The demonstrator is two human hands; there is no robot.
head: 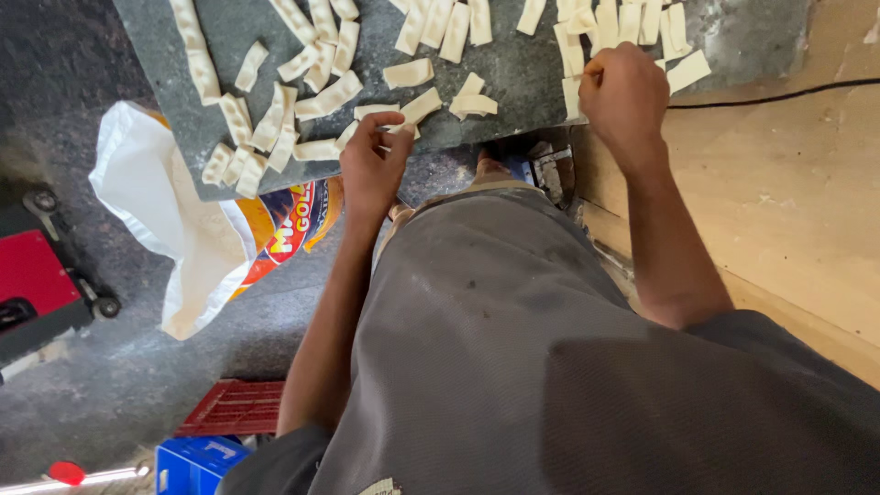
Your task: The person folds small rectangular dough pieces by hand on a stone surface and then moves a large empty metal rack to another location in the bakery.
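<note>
While a pale dough strip is pinched by the left hand at centre frame, another strip is gripped by the right hand, upper right. Both lie on a grey stone slab, cut off at the top; a white sack is half hidden below it.

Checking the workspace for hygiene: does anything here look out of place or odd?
Yes. The dark slab of dough strips lies low over a grimy floor, partly on a white printed sack. Left hand pinches a strip at its near edge; right hand works another.
</note>
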